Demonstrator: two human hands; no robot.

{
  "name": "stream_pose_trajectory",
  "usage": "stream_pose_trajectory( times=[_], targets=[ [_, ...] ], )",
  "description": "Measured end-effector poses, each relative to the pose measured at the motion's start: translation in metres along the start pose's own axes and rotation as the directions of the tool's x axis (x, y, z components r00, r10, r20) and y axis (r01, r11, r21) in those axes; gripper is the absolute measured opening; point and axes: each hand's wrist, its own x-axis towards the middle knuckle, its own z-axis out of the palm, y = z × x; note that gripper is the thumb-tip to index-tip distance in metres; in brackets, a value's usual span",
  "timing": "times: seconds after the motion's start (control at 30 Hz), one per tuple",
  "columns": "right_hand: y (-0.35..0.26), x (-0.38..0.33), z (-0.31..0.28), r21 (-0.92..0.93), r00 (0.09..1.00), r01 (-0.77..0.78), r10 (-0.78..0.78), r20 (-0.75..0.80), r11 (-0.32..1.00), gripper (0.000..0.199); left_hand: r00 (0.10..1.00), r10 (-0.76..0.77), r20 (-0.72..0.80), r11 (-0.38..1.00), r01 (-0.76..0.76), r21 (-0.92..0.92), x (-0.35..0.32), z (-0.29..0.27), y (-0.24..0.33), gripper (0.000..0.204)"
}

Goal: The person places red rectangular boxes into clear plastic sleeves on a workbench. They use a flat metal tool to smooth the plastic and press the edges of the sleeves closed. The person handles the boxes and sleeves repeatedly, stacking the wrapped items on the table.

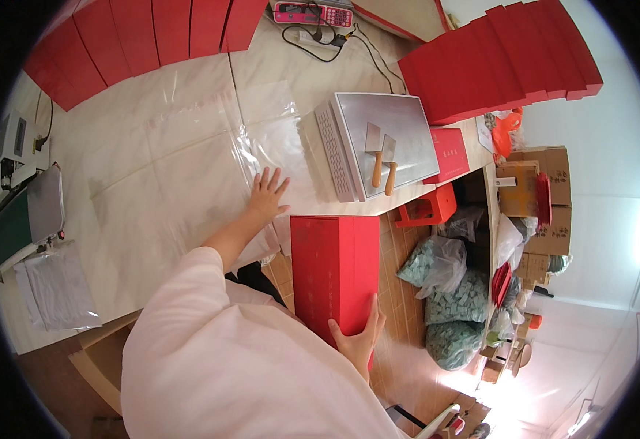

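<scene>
Spreading widest, the marbled desk [269, 62] is partly covered by clear plastic film [294, 157]; at the desk's near edge, a red box [338, 274] is grasped near its lower end by the right hand [360, 340], fingers closed on it, presumably for support, while the left hand [267, 199] is laid on the film, fingers splayed, gripping nothing, perhaps for steadiness.

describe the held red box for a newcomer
Find the pale marbled table. By its near edge, nearer the person than the silver-topped device, is a long red box. Unlike the other red boxes, it sits in the right grip.
</scene>
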Motion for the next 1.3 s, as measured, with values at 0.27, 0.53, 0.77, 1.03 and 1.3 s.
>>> stream_pose_trajectory(
  times=[0.27,0.53,0.77,1.03,1.3],
  targets=[
    [0.001,0.018,0.000,-0.022,0.993,0.115,-0.115,0.019,0.993,0.103,0.921,-0.127,-0.369,0.972,0.042,-0.230,-0.017,-0.011,-0.011,0.077],
    [-0.049,0.054,0.029,0.047,0.935,0.343,-0.345,0.085,0.938,0.097,0.566,-0.645,-0.513,0.755,0.574,-0.316,-0.223,-0.014,-0.161,0.077],
    [-0.130,0.085,0.090,0.130,0.859,0.495,-0.506,0.074,0.859,0.094,0.353,-0.802,-0.482,0.554,0.741,-0.379,-0.339,0.016,-0.179,0.083],
    [-0.222,0.101,0.164,0.004,0.874,0.483,-0.483,0.062,0.875,0.095,0.316,-0.821,-0.475,0.491,0.817,-0.304,-0.339,0.027,-0.174,0.095],
    [-0.242,0.098,0.208,-0.149,0.842,0.536,-0.540,0.020,0.831,0.095,0.303,-0.865,-0.401,0.441,0.840,-0.316,-0.338,0.030,-0.175,0.094]
  ],
)
